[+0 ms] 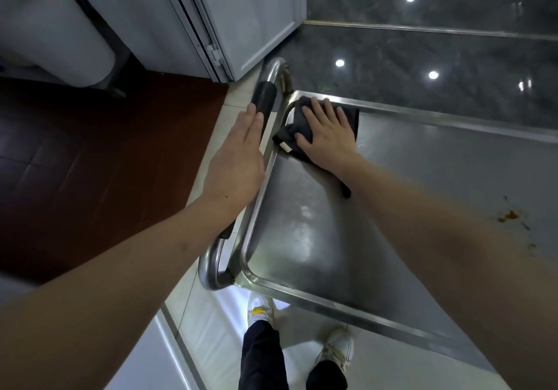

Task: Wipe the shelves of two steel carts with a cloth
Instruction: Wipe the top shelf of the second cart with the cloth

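2 hands | r hand point(327, 131) flat on cloth point(350, 115), cart shelf point(302, 223) corner | l hand point(238, 160) flat, fingers straight, on handle point(265, 96)

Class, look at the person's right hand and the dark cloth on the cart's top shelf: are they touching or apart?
Touching. The head view shows the right hand lying flat on the dark cloth, fingers spread, pressing it onto the steel shelf.

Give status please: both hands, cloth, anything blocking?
Right hand flat on dark cloth, far corner of top shelf. Left hand open against handle. Orange stain remains.
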